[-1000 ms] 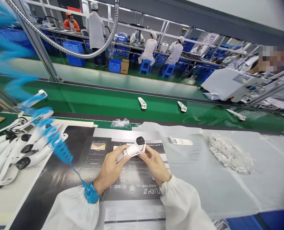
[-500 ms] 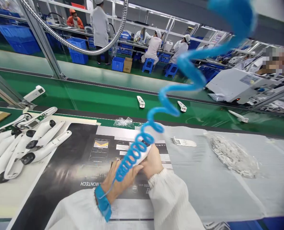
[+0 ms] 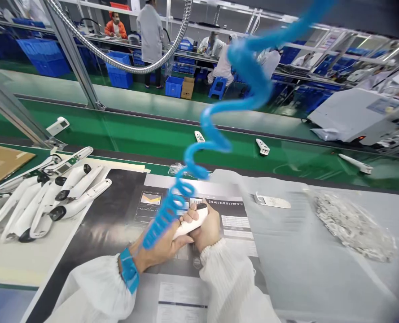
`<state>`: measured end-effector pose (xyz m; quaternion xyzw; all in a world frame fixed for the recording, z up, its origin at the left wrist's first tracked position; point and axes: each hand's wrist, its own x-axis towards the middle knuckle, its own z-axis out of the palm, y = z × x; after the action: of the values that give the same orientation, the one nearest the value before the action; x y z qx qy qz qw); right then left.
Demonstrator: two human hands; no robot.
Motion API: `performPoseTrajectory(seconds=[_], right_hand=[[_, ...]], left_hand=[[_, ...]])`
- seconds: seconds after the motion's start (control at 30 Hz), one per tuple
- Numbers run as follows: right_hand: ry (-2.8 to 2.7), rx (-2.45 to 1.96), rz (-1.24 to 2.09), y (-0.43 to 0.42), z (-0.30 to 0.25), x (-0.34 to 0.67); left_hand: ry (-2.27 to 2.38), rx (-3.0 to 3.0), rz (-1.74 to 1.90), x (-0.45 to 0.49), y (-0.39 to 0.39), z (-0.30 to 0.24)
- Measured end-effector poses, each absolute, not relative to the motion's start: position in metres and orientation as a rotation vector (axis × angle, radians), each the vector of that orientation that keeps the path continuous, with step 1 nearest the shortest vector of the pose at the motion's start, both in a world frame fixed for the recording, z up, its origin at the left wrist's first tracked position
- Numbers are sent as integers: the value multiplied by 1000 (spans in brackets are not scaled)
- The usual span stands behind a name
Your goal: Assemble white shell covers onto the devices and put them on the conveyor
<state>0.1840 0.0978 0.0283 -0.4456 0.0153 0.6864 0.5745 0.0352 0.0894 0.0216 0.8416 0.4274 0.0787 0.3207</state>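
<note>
Between both hands, above a dark printed sheet [image 3: 101, 233], is a white handheld device with a black tip, like a forehead thermometer [image 3: 194, 225]. My left hand [image 3: 160, 246] is closed around its near end, fingers over the top and thumb below. Closed against its far end, beside the black tip, is my right hand [image 3: 210, 229]; its fingertips are partly hidden. A blue wrist strap [image 3: 129, 269] circles my left wrist, and its blue coiled cord [image 3: 192, 166] rises across the view, covering part of the left hand.
Several similar white devices [image 3: 73, 208] lie piled at left. To the right are a flat white cover piece [image 3: 272, 200] and a clear bag of small parts [image 3: 354, 224]. Beyond runs a green conveyor belt [image 3: 145, 139] carrying white pieces. A metal post [image 3: 73, 54] stands at left; co-workers sit behind.
The view has shifted, so the bench things appear farther right. Both hands still grip the thermometer, which shows more plainly now that the coiled cord has swung left.
</note>
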Motion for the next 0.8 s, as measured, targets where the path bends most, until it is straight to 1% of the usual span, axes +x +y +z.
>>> performPoseTrajectory(seconds=[0.07, 0.1, 0.2, 0.27, 0.37, 0.5, 0.57, 0.67, 0.73, 0.8], right_hand=[[-112, -939, 1663, 95, 35, 185], [-204, -887, 1689, 93, 40, 185], [-353, -827, 1735, 85, 48, 182], [-291, -860, 1714, 81, 48, 178], [-168, -923, 1664, 79, 43, 171], [-135, -976, 1646, 83, 41, 165], [-138, -996, 1636, 88, 42, 166], [-278, -1085, 1643, 96, 42, 179], [-537, -1243, 1502, 99, 41, 199], [-840, -1452, 1227, 99, 38, 223]], left_hand=[[1235, 2189, 183, 34, 92, 25], [1313, 2179, 226, 34, 93, 28], [1413, 2109, 635, 44, 96, 37], [1388, 2125, 808, 54, 95, 38], [1341, 2167, 927, 67, 90, 33], [1303, 2142, 1089, 70, 89, 27], [1325, 2129, 983, 64, 94, 30], [1228, 2097, 531, 42, 117, 43], [1110, 2037, 308, 21, 143, 54], [1129, 1982, 288, 0, 180, 62]])
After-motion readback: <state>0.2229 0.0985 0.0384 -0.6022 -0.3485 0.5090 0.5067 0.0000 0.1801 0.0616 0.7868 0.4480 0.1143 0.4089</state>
